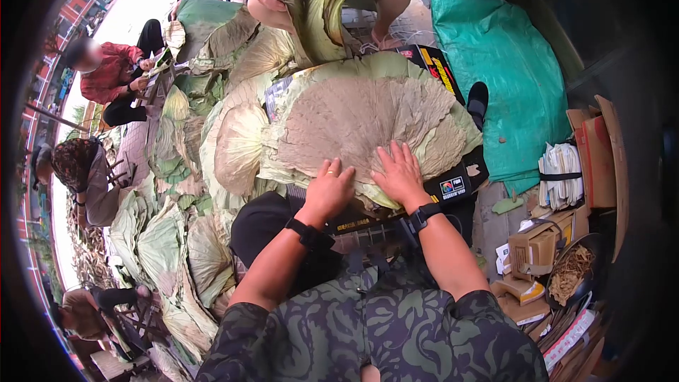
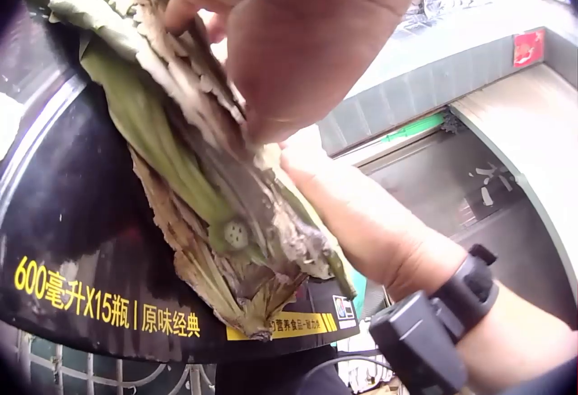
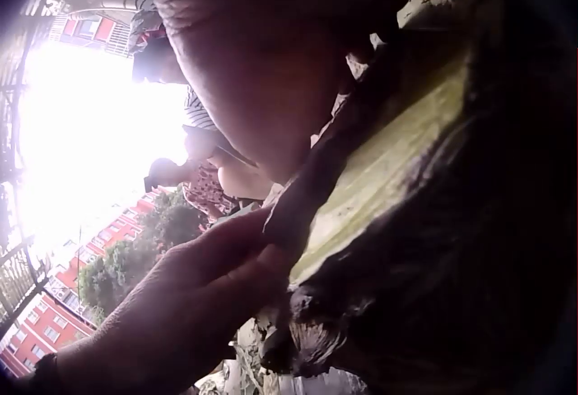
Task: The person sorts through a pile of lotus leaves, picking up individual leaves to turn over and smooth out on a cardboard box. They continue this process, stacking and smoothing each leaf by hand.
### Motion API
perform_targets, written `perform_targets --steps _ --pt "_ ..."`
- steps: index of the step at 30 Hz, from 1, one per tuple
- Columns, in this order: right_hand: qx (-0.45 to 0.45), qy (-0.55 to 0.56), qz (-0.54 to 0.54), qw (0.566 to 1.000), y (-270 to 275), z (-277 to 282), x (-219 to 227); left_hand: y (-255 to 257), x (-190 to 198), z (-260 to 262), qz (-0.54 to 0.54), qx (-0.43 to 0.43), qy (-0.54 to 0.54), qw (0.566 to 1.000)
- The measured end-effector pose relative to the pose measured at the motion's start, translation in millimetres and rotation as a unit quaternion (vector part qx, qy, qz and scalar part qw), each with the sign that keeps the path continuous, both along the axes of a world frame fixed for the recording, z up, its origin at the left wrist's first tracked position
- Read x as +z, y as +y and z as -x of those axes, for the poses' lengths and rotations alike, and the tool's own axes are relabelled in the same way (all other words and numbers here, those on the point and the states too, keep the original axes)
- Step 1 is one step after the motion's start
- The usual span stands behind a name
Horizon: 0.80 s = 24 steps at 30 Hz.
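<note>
leaf stack (image 1: 353,124) 1; black board (image 1: 453,188) beneath 1; left hand (image 1: 330,189) + right hand (image 1: 399,175), stack's near edge, 2; wristbands (image 1: 311,235) 2; green tarp (image 1: 502,78) 1; paper bundle (image 1: 561,166) 1

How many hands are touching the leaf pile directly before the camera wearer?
2: the left hand at the near edge of the leaf pile, and the right hand beside it, fingers on top. No others show there.

We see that the central dried leaf (image 1: 357,120) is grey-brown, the leaf edges (image 1: 385,65) around it pale green. The black cardboard (image 2: 72,260) bears yellow characters. At two o'clock we find a green tarpaulin (image 1: 498,85); at ten, a red shirt (image 1: 107,78); at six, a dark shirt (image 1: 304,339) with green leafy pattern.
</note>
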State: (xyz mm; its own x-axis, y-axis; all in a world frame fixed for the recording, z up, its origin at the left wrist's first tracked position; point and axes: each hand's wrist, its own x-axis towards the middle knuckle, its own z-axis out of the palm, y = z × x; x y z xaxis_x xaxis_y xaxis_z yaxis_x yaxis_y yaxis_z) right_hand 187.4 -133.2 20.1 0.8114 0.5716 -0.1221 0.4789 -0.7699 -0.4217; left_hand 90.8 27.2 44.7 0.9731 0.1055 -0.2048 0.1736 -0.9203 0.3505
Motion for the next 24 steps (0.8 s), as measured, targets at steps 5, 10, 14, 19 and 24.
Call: perform_targets --steps 5,10,14,19,24 --pt "0.022 0.042 0.033 0.998 1.7 -8.2 8.2 19.9 28.6 -2.7 0.002 0.023 0.035 0.999" --pt "0.065 0.033 0.007 0.997 1.3 -24.8 19.1 40.4 13.4 -23.2 0.085 0.091 -0.152 0.980" --pt "0.033 -0.072 -0.112 0.991 25.4 -44.0 56.5 51.7 -3.8 -33.7 0.137 0.096 -0.257 0.952" --pt "0.049 -0.145 -0.251 0.956 116.3 -75.8 121.1 41.1 3.3 -45.0 0.196 0.100 -0.276 0.936" --pt "0.045 -0.280 -0.216 0.934 224.2 -123.6 158.7 40.0 21.9 -40.6 0.232 0.062 -0.241 0.940"
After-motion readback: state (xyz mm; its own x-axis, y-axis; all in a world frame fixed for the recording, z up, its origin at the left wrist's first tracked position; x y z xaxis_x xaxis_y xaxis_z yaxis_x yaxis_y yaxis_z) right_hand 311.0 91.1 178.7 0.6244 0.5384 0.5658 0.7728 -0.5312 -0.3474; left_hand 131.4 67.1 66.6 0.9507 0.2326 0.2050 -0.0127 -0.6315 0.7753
